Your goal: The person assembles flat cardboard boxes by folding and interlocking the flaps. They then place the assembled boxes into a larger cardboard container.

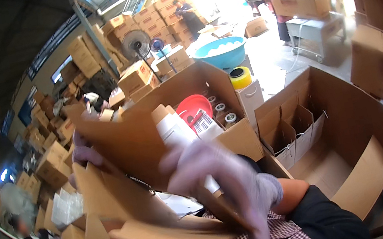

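Observation:
A brown cardboard box [138, 193] with raised flaps is tilted in front of me, partly smeared by motion. My left hand [87, 153], in a pale purple knit glove, grips its far left side; part of the hand is hidden by cardboard. My right hand [220, 168], gloved alike, is over the box's right flap. Its fingers are blurred, so their grip on the flap is unclear. Behind the right hand sits a larger carton [190, 81] holding a red plastic bowl [194, 109], white folded card pieces [172, 128] and several glass jars [230, 119].
To my right stands an open carton [354, 111] with white paper bags [302, 138] inside. A yellow tape roll [240, 77] and a blue basin [223, 52] lie beyond. Stacked cartons [148, 22] and fans [136, 44] stand farther back. Other people [189, 17] work around the hall.

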Tool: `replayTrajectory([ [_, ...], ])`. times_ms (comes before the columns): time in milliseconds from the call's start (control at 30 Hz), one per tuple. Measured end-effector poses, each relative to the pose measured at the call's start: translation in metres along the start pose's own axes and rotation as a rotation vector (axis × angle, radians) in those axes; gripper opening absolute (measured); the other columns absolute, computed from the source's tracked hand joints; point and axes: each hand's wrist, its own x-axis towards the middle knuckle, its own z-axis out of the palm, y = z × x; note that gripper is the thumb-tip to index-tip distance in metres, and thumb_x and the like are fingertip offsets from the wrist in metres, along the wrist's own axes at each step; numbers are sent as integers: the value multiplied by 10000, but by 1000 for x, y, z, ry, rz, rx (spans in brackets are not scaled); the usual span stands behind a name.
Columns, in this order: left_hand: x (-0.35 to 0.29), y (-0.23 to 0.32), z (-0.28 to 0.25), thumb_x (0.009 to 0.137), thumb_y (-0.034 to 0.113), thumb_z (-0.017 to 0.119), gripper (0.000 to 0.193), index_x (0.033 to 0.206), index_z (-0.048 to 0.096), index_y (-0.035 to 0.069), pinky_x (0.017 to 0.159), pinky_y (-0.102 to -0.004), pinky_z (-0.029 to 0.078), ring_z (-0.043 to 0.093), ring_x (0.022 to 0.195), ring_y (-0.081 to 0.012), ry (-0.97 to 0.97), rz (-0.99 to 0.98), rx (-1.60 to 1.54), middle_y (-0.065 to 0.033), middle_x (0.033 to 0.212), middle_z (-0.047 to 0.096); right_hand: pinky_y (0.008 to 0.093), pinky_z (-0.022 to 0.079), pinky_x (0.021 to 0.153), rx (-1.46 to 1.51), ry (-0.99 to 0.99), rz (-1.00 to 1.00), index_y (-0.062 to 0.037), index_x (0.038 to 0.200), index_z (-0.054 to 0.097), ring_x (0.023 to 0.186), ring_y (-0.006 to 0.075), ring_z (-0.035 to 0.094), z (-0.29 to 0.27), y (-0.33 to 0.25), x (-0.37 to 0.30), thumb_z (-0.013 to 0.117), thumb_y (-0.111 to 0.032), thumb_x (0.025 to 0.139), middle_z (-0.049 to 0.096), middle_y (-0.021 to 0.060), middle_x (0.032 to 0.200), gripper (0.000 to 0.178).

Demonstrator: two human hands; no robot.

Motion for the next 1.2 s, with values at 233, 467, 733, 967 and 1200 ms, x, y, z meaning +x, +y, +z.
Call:
replayTrajectory([
  [233, 8, -39, 8, 868, 743, 580, 698, 680, 643, 74, 1042, -569, 437, 670, 1049, -426, -654, 0, -336, -230, 996, 730, 414, 386, 1083, 102, 653, 309, -34, 1337, 469, 1225, 262, 502, -30, 55, -25, 598, -841, 697, 508, 148, 1286, 1038],
  [467, 0, -62, -13, 948, 520, 612, 511, 790, 630, 35, 811, -340, 520, 652, 815, -154, -663, -527, 9, -70, 818, 712, 577, 350, 1144, -163, 439, 311, -28, 1523, 333, 1338, 435, 487, -37, 56, -37, 424, -634, 991, 573, 282, 1321, 811],
  [733, -6, -72, 37, 862, 187, 712, 459, 1285, 554, 111, 748, -391, 532, 692, 785, -279, -637, -298, 508, -128, 832, 653, 551, 504, 983, -915, -229, 548, -119, 1327, 648, 1198, 466, 587, -18, 49, -8, 810, -689, 626, 416, 299, 1465, 918],
  [967, -54, -97, 25, 895, 79, 495, 348, 1200, 620, -30, 944, -298, 486, 608, 1107, -179, 112, -379, -33, -106, 1154, 650, 448, 529, 910, -997, -695, 642, -101, 1231, 702, 1081, 331, 659, -34, 48, -10, 651, -796, 711, 679, 154, 1196, 870],
  [1200, -80, -85, 24, 1030, 241, 505, 333, 956, 709, -11, 922, -355, 478, 623, 1055, -260, -84, -144, 86, -152, 1062, 669, 451, 514, 944, -869, -874, 818, -124, 1289, 675, 1127, 332, 629, -25, 29, 5, 625, -822, 738, 679, 120, 1182, 891],
])
